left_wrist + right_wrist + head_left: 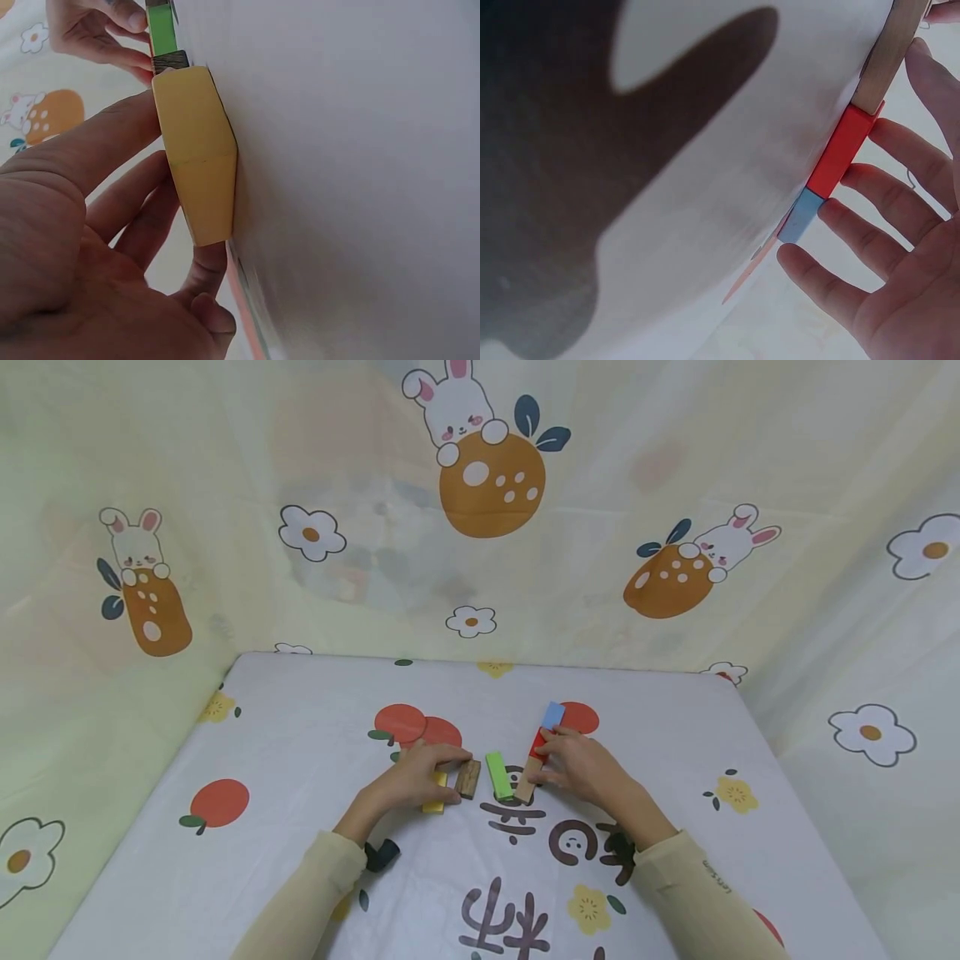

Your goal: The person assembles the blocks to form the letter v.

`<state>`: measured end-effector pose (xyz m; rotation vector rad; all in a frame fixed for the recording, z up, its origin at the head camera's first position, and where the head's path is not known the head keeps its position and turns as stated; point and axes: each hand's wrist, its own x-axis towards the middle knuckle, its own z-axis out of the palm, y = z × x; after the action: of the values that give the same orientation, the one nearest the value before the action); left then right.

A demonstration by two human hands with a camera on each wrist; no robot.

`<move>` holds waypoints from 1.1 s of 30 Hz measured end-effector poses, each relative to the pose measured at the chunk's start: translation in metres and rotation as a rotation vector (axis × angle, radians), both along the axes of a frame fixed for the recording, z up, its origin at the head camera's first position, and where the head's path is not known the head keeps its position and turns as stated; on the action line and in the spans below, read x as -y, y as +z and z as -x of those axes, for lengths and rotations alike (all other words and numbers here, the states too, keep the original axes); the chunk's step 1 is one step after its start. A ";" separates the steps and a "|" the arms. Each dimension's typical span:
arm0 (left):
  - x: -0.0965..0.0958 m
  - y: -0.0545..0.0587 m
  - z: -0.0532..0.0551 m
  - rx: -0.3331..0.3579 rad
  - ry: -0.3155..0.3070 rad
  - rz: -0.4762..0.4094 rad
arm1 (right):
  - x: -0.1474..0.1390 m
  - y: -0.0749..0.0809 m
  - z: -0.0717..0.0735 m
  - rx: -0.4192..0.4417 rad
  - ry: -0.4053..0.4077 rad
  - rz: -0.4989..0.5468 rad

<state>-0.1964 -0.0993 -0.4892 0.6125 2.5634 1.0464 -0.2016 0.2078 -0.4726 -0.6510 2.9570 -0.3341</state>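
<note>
My left hand (416, 777) has its thumb and index finger at opposite ends of a dark brown wood-grain block (468, 779). Under that hand lies a yellow block (199, 150), partly covered in the head view and large in the left wrist view. To the right is a bright green block (498, 776). A tan block (528, 779), a red block (845, 151) and a light blue block (553, 715) form a slanting end-to-end row. Along the row's right side, my right hand (588, 768) touches the blocks with fairly straight, spread fingers.
The white tablecloth (300, 827) has printed fruit, flowers and dark lettering. Behind the table hangs a pale curtain (375, 585) with rabbit prints, which also runs along both sides. A black wrist strap (382, 856) shows at the left cuff.
</note>
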 end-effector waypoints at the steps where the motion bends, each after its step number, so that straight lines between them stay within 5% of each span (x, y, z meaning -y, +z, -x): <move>1: 0.000 0.000 0.000 0.004 0.002 -0.003 | 0.000 0.000 0.000 0.000 -0.002 0.001; 33: 0.000 0.000 -0.003 0.043 0.012 -0.014 | 0.000 -0.001 -0.001 0.006 -0.012 0.011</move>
<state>-0.1933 -0.0997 -0.4892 0.5727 2.5279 1.0705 -0.2006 0.2073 -0.4740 -0.6330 2.9561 -0.3529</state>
